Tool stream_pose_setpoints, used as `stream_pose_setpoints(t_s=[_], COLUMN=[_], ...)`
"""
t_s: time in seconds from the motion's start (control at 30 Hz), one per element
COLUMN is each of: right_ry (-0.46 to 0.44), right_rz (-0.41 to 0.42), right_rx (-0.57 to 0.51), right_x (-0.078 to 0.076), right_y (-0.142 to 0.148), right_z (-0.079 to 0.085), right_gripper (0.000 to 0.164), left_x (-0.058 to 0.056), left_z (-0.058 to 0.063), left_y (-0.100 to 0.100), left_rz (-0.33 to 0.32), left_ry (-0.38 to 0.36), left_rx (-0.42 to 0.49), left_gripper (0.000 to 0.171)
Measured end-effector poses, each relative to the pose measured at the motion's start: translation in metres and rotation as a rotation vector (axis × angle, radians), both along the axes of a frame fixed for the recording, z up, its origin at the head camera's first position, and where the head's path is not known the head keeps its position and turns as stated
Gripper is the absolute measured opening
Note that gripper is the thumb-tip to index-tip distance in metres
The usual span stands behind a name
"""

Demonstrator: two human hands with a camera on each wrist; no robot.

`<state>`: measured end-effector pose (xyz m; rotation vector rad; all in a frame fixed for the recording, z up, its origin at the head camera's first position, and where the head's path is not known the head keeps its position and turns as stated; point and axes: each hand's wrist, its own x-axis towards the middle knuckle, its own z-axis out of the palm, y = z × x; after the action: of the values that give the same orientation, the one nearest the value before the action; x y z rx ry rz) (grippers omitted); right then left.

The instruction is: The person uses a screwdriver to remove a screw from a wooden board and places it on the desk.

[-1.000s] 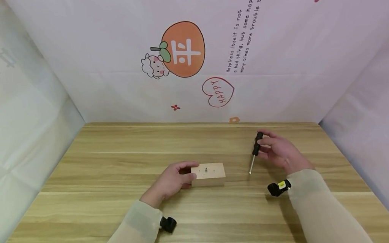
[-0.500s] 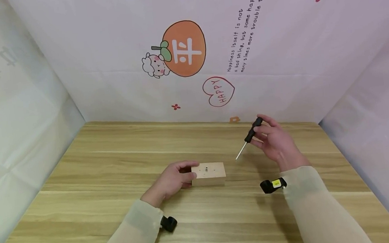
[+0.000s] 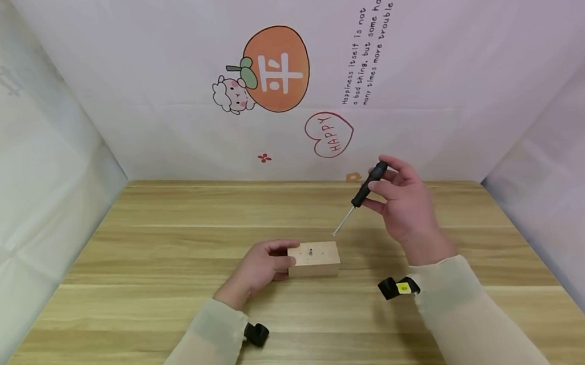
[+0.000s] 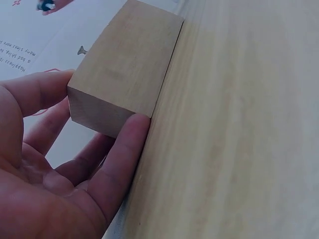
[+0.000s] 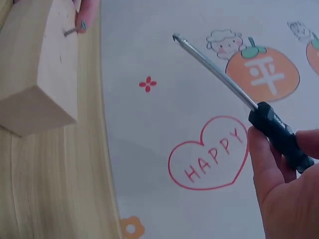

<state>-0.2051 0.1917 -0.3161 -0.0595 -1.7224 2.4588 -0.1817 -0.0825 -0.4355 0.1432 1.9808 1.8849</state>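
Observation:
A pale wooden block point(image 3: 313, 269) lies on the table, with a screw point(image 5: 71, 31) standing up out of its top face and several small holes around it. My left hand point(image 3: 258, 268) grips the block's left end, thumb and fingers on its sides; the left wrist view shows the block point(image 4: 127, 59) in that hold. Up and to the right, my right hand point(image 3: 409, 205) holds a screwdriver point(image 3: 367, 188) by its black handle. The screwdriver's metal shaft point(image 5: 217, 72) slants down to the left, its tip in the air near the block's far right corner, apart from the screw.
The wood-grain table point(image 3: 172, 232) runs back to a printed white sheet point(image 3: 172, 100) hung behind it. White sheets also stand at the left and right sides. A small black camera sits on each wrist.
My right hand has lifted and moved leftward with the screwdriver, bringing the tip closer to the block and tilting the shaft more. The left hand and block have stayed in place.

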Motion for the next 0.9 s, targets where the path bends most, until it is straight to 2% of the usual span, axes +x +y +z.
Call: stream_pose_setpoints(t_s=[0.3, 0.63, 0.9], right_ry=[0.091, 0.182, 0.238], right_rz=[-0.03, -0.015, -0.01], right_rx=[0.161, 0.212, 0.292], right_x=[0.013, 0.02, 0.023], right_y=[-0.027, -0.04, -0.049], right_z=[-0.003, -0.006, -0.007], right_gripper=[0.056, 0.053, 0.053], left_x=[-0.001, -0.002, -0.004], left_z=[-0.002, -0.003, -0.003], left_y=[-0.003, -0.003, -0.003], left_rz=[-0.01, -0.02, -0.018], left_ry=[-0.001, -0.007, 0.008], left_rx=[0.006, 0.013, 0.014], left_gripper=[0.035, 0.036, 0.035])
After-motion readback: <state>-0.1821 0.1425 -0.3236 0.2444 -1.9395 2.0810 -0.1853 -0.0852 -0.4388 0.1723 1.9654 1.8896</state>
